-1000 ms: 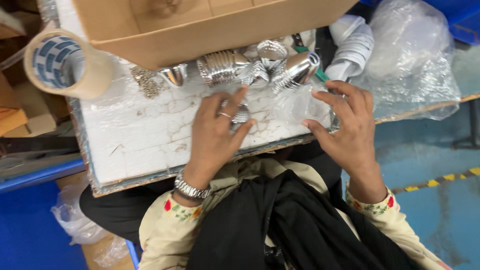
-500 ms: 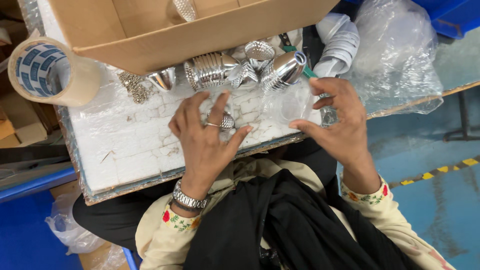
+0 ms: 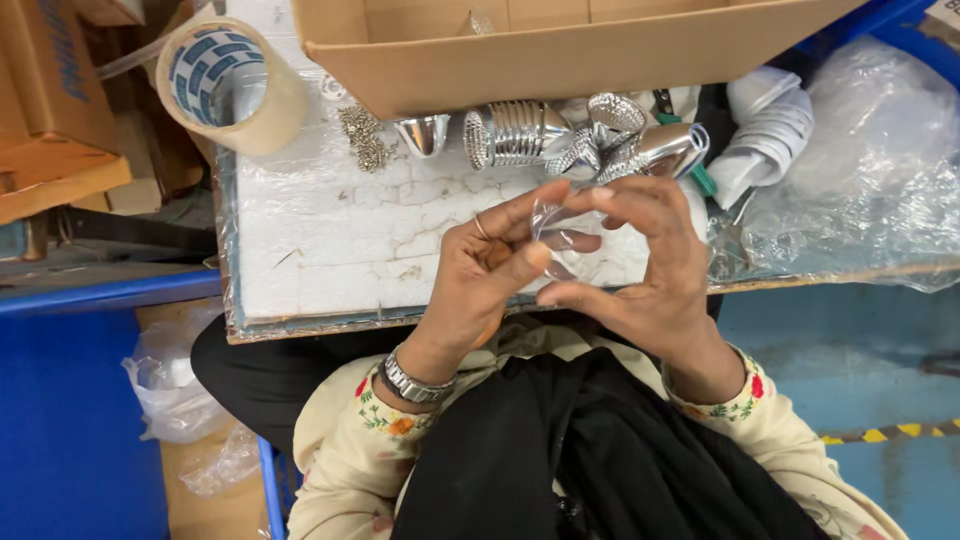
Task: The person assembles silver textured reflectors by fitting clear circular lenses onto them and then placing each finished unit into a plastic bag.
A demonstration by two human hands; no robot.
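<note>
Small clear plastic bag (image 3: 560, 228), crinkled and see-through, pinched between left hand (image 3: 490, 270) and right hand (image 3: 640, 260) above the white table (image 3: 320, 240) edge, both hands now raised off the surface where they lay earlier.

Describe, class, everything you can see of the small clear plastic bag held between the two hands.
The small clear plastic bag is thin, see-through film, crinkled and glossy where light catches it. It is lifted just above the cracked white board, in front of the row of shiny chrome parts. The left hand pinches its near side with thumb and fingers, and the right hand grips its far edge from above. Whether it holds anything cannot be told.
</note>
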